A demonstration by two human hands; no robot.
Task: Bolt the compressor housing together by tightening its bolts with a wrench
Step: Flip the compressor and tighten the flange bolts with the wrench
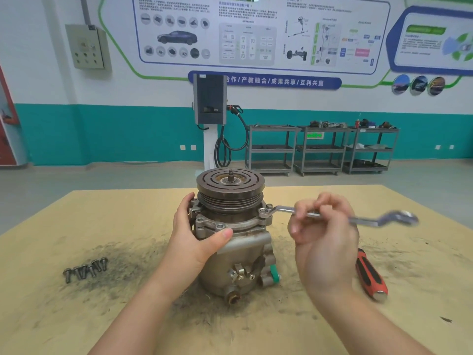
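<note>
A grey metal compressor [238,254] stands upright in the middle of the table, its dark pulley [230,187] on top. My left hand [197,234] grips the housing's left side, thumb across the front flange. A silver double-ended ring wrench [371,220] lies level to the right, its near ring seated on a bolt [263,212] at the flange's right edge. My right hand [325,231] pinches the wrench shaft with curled fingers. Several loose bolts [85,270] lie in a row at the left of the table.
A red and black screwdriver [371,275] lies on the table right of the compressor, under my right wrist. The tan tabletop [102,226] is smeared with dark grime around the compressor. Beyond the table are a charging post [210,103] and grey shelf carts [322,149].
</note>
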